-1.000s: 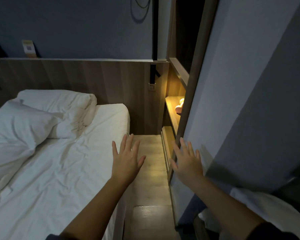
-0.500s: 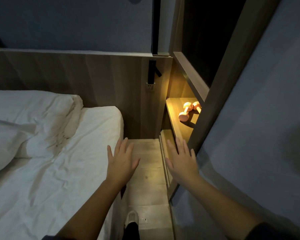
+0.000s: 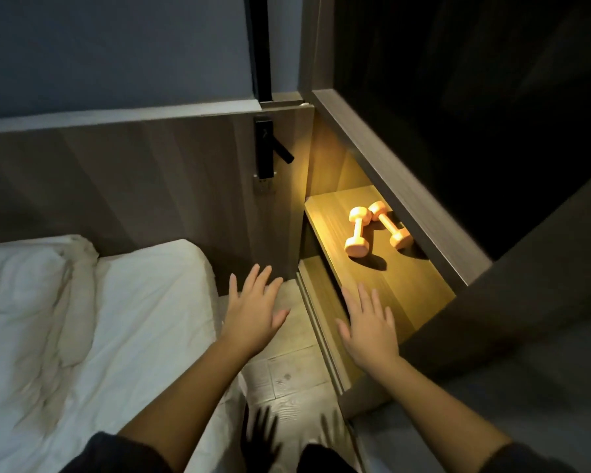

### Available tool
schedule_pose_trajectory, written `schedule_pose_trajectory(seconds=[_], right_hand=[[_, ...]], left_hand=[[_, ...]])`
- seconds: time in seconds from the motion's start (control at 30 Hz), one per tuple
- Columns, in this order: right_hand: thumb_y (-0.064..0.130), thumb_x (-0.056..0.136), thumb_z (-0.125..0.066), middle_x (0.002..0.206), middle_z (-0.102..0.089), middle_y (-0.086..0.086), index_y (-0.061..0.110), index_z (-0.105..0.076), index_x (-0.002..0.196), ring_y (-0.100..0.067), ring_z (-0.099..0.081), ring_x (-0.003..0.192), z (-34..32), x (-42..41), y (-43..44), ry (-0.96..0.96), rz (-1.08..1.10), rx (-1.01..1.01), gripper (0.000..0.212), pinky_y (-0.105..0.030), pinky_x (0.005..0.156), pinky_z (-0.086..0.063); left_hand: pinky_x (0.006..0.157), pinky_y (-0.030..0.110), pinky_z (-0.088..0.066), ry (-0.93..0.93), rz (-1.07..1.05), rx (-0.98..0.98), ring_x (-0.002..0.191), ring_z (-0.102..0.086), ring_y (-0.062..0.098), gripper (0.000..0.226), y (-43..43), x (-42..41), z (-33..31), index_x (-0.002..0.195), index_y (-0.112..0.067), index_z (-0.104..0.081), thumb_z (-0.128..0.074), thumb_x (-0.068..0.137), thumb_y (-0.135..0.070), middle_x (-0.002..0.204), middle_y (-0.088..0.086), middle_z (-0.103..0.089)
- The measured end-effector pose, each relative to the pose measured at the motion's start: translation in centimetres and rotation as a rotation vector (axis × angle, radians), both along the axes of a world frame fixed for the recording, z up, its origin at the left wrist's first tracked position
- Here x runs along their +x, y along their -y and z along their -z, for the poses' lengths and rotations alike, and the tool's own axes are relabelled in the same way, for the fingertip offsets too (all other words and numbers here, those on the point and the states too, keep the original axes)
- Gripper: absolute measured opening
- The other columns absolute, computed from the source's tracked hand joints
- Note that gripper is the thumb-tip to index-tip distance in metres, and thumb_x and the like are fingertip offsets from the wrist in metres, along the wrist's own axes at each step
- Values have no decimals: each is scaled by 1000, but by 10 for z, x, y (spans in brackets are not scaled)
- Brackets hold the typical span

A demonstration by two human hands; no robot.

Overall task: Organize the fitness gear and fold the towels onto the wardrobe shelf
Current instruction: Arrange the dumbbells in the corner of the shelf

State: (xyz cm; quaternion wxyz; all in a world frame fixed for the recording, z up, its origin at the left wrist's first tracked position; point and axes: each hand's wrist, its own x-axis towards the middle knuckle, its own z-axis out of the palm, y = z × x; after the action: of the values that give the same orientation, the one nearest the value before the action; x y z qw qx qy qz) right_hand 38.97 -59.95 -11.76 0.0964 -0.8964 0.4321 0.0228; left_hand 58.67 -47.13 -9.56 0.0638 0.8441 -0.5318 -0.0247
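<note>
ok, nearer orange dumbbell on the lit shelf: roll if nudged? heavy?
Likely rigid and dense for its size: the nearer dumbbell looks solid. It lies on its side on the flat shelf with roundish heads, so a nudge may roll it, probably into the second dumbbell close beside it.

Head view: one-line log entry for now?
left hand: open, empty | right hand: open, empty | dumbbells: two, on lit shelf, untouched
</note>
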Motion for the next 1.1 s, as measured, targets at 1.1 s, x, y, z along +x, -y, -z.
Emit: schedule_pose_trajectory(seconds=[1.1], right_hand=[[48,101,-36,165,3,-3,35,2,156,-29,2,151,129,153,169,-7,590,175,68,-52,119,-12]], left_hand=[[120,58,-4,38,876,297,151,-2,24,60,321,177,111,151,-26,-28,-39,99,-53,162,3,-17]])
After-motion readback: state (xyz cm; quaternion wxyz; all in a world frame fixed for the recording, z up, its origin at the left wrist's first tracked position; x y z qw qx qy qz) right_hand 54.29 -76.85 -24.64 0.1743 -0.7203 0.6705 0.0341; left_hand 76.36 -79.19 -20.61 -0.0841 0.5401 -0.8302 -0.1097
